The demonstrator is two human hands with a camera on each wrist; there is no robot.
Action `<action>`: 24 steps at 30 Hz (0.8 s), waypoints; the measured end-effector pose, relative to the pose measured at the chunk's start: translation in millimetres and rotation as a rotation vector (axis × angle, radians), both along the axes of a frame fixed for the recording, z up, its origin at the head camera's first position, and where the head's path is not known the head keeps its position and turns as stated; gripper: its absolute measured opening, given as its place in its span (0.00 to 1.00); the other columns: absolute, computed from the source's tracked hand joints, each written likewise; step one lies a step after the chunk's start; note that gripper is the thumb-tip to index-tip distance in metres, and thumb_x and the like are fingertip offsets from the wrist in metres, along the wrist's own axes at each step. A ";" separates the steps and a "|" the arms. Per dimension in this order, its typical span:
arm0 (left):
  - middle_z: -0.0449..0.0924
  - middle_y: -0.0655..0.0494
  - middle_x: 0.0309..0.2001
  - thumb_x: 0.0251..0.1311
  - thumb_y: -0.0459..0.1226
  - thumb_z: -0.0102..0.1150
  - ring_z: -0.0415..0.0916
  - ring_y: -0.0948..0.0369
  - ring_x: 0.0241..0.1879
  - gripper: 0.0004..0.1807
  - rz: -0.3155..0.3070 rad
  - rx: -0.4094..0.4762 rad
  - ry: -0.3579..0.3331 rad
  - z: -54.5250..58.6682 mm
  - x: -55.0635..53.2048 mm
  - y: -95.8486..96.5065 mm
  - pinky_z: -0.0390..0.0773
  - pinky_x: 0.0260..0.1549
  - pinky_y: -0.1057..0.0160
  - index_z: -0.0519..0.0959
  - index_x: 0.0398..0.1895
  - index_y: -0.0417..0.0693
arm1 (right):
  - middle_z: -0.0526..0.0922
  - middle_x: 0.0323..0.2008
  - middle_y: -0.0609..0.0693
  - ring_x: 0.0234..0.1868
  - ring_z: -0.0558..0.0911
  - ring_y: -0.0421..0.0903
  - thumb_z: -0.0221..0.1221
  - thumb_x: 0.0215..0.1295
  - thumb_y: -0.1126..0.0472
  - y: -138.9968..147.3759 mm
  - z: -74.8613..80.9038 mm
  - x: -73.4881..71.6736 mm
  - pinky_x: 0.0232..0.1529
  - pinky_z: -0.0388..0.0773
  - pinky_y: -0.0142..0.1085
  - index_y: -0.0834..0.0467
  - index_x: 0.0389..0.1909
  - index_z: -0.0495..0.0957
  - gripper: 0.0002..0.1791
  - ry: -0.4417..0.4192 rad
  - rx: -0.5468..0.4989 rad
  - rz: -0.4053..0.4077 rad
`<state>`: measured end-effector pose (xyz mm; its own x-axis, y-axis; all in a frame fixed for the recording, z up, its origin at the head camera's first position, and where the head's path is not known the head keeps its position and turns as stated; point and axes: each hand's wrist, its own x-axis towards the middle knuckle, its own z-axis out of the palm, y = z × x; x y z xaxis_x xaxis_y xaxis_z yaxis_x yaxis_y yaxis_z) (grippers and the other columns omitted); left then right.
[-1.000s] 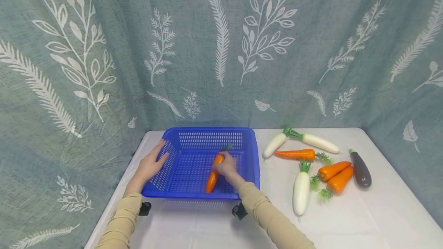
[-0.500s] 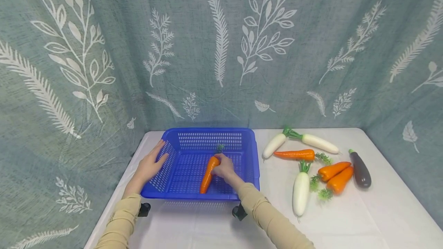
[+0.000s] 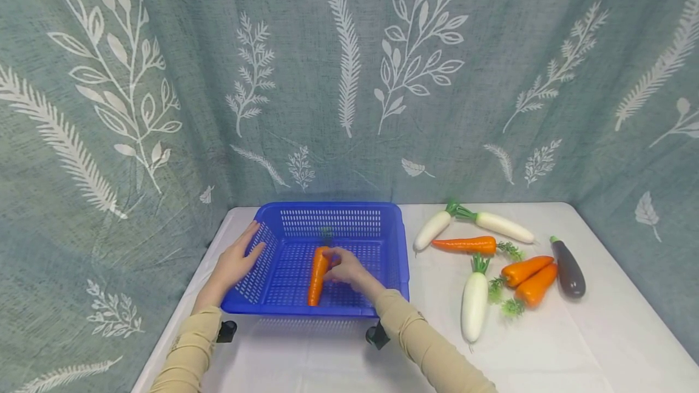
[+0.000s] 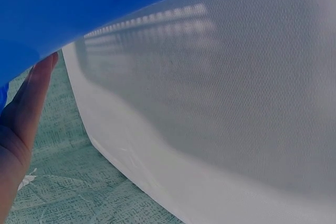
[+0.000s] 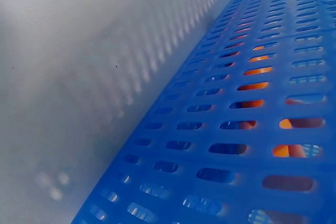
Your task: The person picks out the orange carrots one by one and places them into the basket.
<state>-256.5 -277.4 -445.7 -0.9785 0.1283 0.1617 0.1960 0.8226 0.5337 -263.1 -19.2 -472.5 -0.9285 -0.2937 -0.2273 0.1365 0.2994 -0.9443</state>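
Note:
A blue plastic basket (image 3: 333,205) with slotted walls stands at the left of the table. Inside it an orange carrot (image 3: 318,281) lies lengthwise, its green top towards the back wall. My right hand (image 3: 346,268) reaches over the front rim and holds the carrot's upper part from the right, thumb and fingertips on its side. Through the slots in the right wrist view, bits of the orange carrot (image 5: 253,86) show. My left hand (image 3: 235,262) rests on the basket's left rim with straight fingers along it and the thumb spread inward. From the left wrist, its fingers (image 4: 38,90) lie against the outside.
Right of the basket lie several white radishes (image 3: 475,306), another carrot (image 3: 472,244), two shorter orange carrots (image 3: 537,284) and a dark eggplant (image 3: 569,268). A white cloth covers the table (image 3: 437,362). Patterned green curtains (image 3: 306,77) hang behind and at both sides.
Inside the basket, my right hand has brought the carrot leftward and turned it straighter, front to back. My left hand has stayed at the left rim.

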 end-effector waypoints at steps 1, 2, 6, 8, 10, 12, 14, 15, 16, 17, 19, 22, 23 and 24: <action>0.49 0.39 0.73 0.72 0.45 0.42 0.54 0.37 0.68 0.31 0.000 0.000 -0.002 -0.1 -0.1 -0.1 0.58 0.64 0.36 0.54 0.72 0.37 | 0.78 0.37 0.59 0.30 0.76 0.44 0.63 0.46 0.78 -0.1 0.3 0.4 0.33 0.82 0.35 0.63 0.57 0.73 0.32 -0.020 -0.004 0.026; 0.49 0.39 0.73 0.72 0.45 0.42 0.54 0.37 0.68 0.31 0.000 0.001 -0.002 -0.2 -0.2 -0.2 0.58 0.64 0.36 0.54 0.72 0.37 | 0.76 0.36 0.57 0.28 0.74 0.43 0.63 0.47 0.77 -0.2 0.9 1.0 0.33 0.82 0.35 0.63 0.57 0.73 0.32 -0.043 -0.007 0.050; 0.50 0.39 0.73 0.71 0.44 0.42 0.54 0.37 0.68 0.31 -0.002 0.003 -0.001 -0.3 -0.4 -0.3 0.58 0.64 0.36 0.54 0.72 0.37 | 0.73 0.32 0.52 0.27 0.74 0.42 0.63 0.50 0.76 -0.7 2.3 2.6 0.36 0.84 0.38 0.63 0.58 0.72 0.30 -0.106 -0.005 0.136; 0.50 0.39 0.73 0.71 0.44 0.42 0.54 0.37 0.68 0.31 -0.003 0.004 0.000 -0.6 -0.7 -0.4 0.58 0.64 0.36 0.54 0.72 0.37 | 0.73 0.32 0.52 0.28 0.74 0.43 0.63 0.51 0.75 -0.9 2.6 3.3 0.38 0.84 0.41 0.63 0.58 0.72 0.29 -0.121 -0.009 0.155; 0.50 0.38 0.73 0.71 0.44 0.43 0.55 0.37 0.68 0.31 -0.005 0.005 0.001 -0.9 -1.0 -0.6 0.58 0.64 0.36 0.54 0.72 0.37 | 0.72 0.32 0.51 0.29 0.75 0.44 0.63 0.52 0.75 -1.0 2.3 3.5 0.39 0.84 0.41 0.63 0.58 0.72 0.29 -0.123 -0.010 0.161; 0.50 0.38 0.73 0.71 0.43 0.43 0.54 0.37 0.68 0.31 -0.006 0.006 0.000 -1.2 -1.4 -0.8 0.58 0.64 0.36 0.54 0.72 0.37 | 0.73 0.31 0.52 0.29 0.75 0.44 0.62 0.52 0.75 -0.9 2.5 3.9 0.39 0.84 0.41 0.63 0.58 0.72 0.28 -0.121 -0.010 0.157; 0.50 0.38 0.73 0.71 0.43 0.43 0.55 0.37 0.68 0.31 -0.006 0.006 0.000 -1.4 -1.7 -1.0 0.58 0.64 0.35 0.54 0.72 0.37 | 0.73 0.31 0.51 0.29 0.75 0.44 0.62 0.53 0.74 -0.9 2.3 3.8 0.39 0.84 0.41 0.63 0.58 0.72 0.28 -0.123 -0.011 0.154; 0.50 0.38 0.73 0.71 0.43 0.43 0.54 0.37 0.68 0.31 -0.007 0.006 0.000 -1.6 -1.8 -1.1 0.58 0.64 0.35 0.54 0.72 0.37 | 0.73 0.31 0.51 0.29 0.75 0.44 0.62 0.53 0.74 -0.9 2.1 3.7 0.38 0.84 0.41 0.63 0.58 0.72 0.28 -0.123 -0.011 0.152; 0.50 0.38 0.73 0.71 0.43 0.43 0.55 0.37 0.68 0.31 -0.007 0.006 0.001 -1.7 -1.9 -1.3 0.58 0.64 0.35 0.54 0.72 0.37 | 0.73 0.30 0.51 0.29 0.75 0.44 0.62 0.53 0.74 -0.9 2.0 3.5 0.39 0.84 0.41 0.63 0.58 0.72 0.28 -0.126 -0.014 0.150; 0.50 0.38 0.73 0.71 0.44 0.42 0.55 0.37 0.68 0.31 -0.007 0.005 0.001 -1.9 -2.0 -1.4 0.58 0.64 0.35 0.54 0.72 0.37 | 0.73 0.30 0.51 0.29 0.75 0.45 0.62 0.53 0.74 -0.9 1.6 3.3 0.39 0.84 0.42 0.63 0.58 0.72 0.28 -0.128 -0.016 0.148; 0.50 0.39 0.73 0.71 0.44 0.42 0.55 0.37 0.68 0.31 -0.005 0.003 0.001 -2.2 -2.2 -1.6 0.58 0.64 0.35 0.54 0.72 0.37 | 0.73 0.30 0.51 0.29 0.75 0.45 0.62 0.54 0.73 -1.1 1.0 2.9 0.40 0.84 0.42 0.63 0.58 0.72 0.27 -0.131 -0.017 0.144; 0.50 0.39 0.73 0.71 0.44 0.42 0.54 0.37 0.68 0.31 -0.005 0.003 0.000 -3.0 -2.4 -2.0 0.58 0.64 0.36 0.54 0.72 0.37 | 0.74 0.31 0.51 0.30 0.76 0.46 0.62 0.54 0.73 -1.3 0.5 2.9 0.42 0.84 0.44 0.62 0.58 0.72 0.27 -0.135 -0.016 0.139; 0.50 0.39 0.73 0.71 0.44 0.42 0.54 0.37 0.68 0.31 -0.005 0.005 0.000 -3.1 -2.5 -1.8 0.57 0.64 0.36 0.54 0.72 0.38 | 0.74 0.31 0.51 0.30 0.76 0.46 0.62 0.55 0.73 -1.3 0.8 3.0 0.42 0.84 0.44 0.62 0.58 0.72 0.27 -0.137 -0.017 0.136; 0.50 0.39 0.73 0.71 0.44 0.42 0.55 0.37 0.68 0.31 -0.005 0.005 0.002 -3.3 -2.6 -1.8 0.58 0.64 0.36 0.54 0.72 0.38 | 0.74 0.31 0.52 0.30 0.77 0.46 0.62 0.55 0.72 -1.3 0.8 2.9 0.42 0.83 0.45 0.62 0.58 0.72 0.27 -0.138 -0.017 0.136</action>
<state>-259.1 -279.2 -449.0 -0.9775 0.1325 0.1639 0.2011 0.8188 0.5377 -260.2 -20.5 -471.7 -0.8404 -0.4193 -0.3434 0.2241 0.3080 -0.9246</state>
